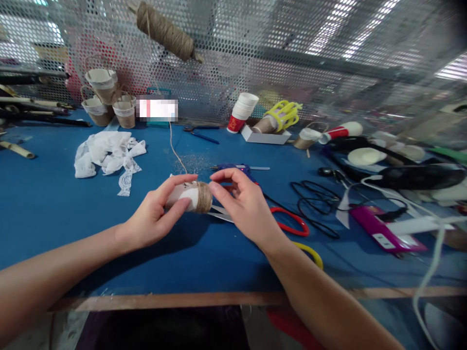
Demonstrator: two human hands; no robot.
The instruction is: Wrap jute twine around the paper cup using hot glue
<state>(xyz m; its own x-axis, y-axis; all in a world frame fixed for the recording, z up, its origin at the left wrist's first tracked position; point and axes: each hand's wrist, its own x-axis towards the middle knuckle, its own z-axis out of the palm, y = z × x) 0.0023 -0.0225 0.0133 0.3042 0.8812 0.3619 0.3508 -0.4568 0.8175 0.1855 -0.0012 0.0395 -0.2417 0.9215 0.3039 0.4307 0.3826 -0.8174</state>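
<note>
A white paper cup (186, 196) lies on its side above the blue table (54, 204), its right end wrapped in brown twine. My left hand (156, 214) is closed round the cup's white part. Fingers of my right hand (242, 201) press against the twine-wrapped end. A strand of twine (175, 148) runs from the cup up to a twine spool (166, 33) hanging on the perforated metal screen. Red-handled scissors (292, 224) lie under my right hand.
White lace scraps (107, 153) lie at the left. Finished twine-wrapped cups (105, 97) stand at the back left, stacked paper cups (242, 112) at the back centre. A blue glue gun (235, 168), black cables (315, 199) and a purple tool (383, 228) lie to the right. The table's wooden edge (182, 299) is near me.
</note>
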